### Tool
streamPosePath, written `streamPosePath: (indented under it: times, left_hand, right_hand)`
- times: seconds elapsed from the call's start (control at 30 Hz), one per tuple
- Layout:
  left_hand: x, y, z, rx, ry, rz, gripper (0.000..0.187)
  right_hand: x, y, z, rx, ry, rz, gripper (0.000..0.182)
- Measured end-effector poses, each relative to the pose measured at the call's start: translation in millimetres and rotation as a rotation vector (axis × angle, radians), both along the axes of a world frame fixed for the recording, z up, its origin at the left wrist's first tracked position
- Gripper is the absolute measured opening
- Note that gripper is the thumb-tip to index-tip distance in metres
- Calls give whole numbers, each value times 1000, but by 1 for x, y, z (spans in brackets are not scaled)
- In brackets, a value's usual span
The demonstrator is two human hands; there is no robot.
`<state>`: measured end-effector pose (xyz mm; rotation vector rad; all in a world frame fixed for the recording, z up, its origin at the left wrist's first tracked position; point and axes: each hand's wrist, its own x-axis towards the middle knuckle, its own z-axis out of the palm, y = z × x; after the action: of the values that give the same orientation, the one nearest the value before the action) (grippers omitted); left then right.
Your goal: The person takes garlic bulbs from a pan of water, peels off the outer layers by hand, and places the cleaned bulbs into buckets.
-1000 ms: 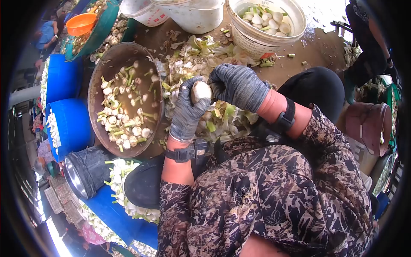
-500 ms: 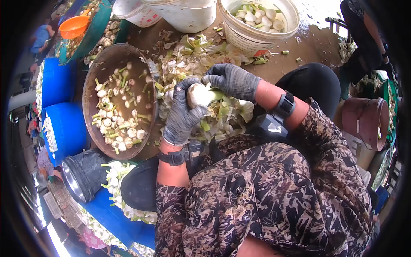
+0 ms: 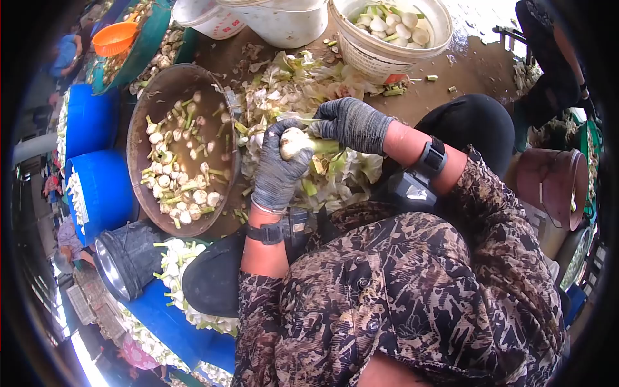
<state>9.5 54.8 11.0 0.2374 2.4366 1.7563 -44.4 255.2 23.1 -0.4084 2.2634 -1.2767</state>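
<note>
My left hand point(image 3: 281, 164), in a grey glove, is wrapped round a white garlic bulb point(image 3: 295, 143) with a green stem pointing right. Close by on the right, my right hand point(image 3: 353, 124), gloved too, has its fingers pinched on a strip of pale skin point(image 3: 308, 121) above the stem. Beneath both hands lies a heap of peeled leaves and skins point(image 3: 290, 84). To the left, a round brown basin point(image 3: 140, 129) holds water and several bulbs with short stems.
A white bucket point(image 3: 380, 61) with cleaned bulbs stands beyond my hands, beside other white buckets point(image 3: 284, 26). Blue tubs point(image 3: 103, 193) and a black bucket point(image 3: 132, 258) are at the left. A maroon bucket point(image 3: 548, 184) and another person's leg point(image 3: 548, 71) are at the right.
The bulb has tilted, its stem now more level. My right hand has shifted slightly and now has a pale strip of skin at its fingertips.
</note>
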Motion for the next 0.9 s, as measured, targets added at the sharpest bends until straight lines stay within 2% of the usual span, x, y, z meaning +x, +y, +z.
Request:
streamPosePath:
  times: [0.13, 0.2, 0.37, 0.4, 0.43, 0.47, 0.53, 0.6, 0.67, 0.73, 0.77, 0.8, 0.87, 0.9]
  left_hand:
    - [1, -5, 4, 17, -25, -62, 51]
    - [2, -4, -13, 85, -5, -55, 51]
    - [2, 2, -28, 202, 63, -76, 55]
    - [1, 6, -29, 328, -6, -65, 58]
    - [1, 10, -27, 455, -76, -54, 61]
    - [2, 13, -25, 455, -76, -54, 61]
    - [6, 18, -20, 874, -309, 3, 68]
    - [8, 25, -16, 950, -351, 22, 71]
    - [8, 28, -17, 1025, -391, 39, 74]
    - [7, 28, -17, 858, -308, 44, 76]
    - [6, 28, -11, 984, -375, 14, 71]
    - [2, 29, -8, 984, -374, 9, 71]
    - [-5, 30, -6, 1138, -517, 41, 60]
    - [-6, 27, -14, 1134, -547, 74, 48]
  right_hand:
    - [0, 3, 1, -71, -31, 21, 28]
    - [2, 4, 0, -24, 206, -34, 26]
    - [4, 3, 1, 6, 297, -103, 24]
    - [4, 3, -1, -3, 334, -128, 24]
    - [2, 4, 0, -3, 334, -128, 24]
    - [1, 4, 1, -30, 307, -157, 24]
    - [-1, 6, 3, -54, 280, -186, 24]
    - [-4, 7, 5, -127, 89, -263, 24]
    - [-5, 7, 3, -147, 74, -261, 24]
    - [-6, 6, 2, -147, 76, -296, 26]
    - [-5, 6, 0, -147, 79, -299, 26]
    - [-5, 6, -4, -211, 120, -310, 28]
    - [-3, 4, -3, -271, 162, -316, 30]
    - [-2, 1, -2, -259, 169, -337, 33]
